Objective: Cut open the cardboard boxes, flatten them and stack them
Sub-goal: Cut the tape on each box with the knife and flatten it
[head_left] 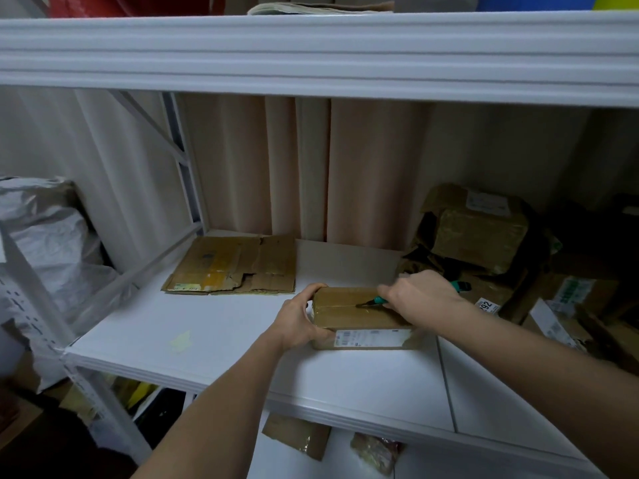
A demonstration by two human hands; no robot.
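Observation:
A small taped cardboard box (349,314) with a white label on its front stands on the white shelf (214,344). My left hand (299,319) grips its left end. My right hand (420,297) holds a green-handled cutter (377,300), whose blade tip rests on the tape seam along the box's top. A flattened cardboard box (231,266) lies flat on the shelf behind and to the left.
A heap of taped cardboard boxes (484,236) fills the shelf's right side. A grey plastic bag (48,257) sits beyond the left upright. An upper shelf (311,53) hangs overhead, and a curtain closes the back. More cardboard lies on the lower shelf (297,435).

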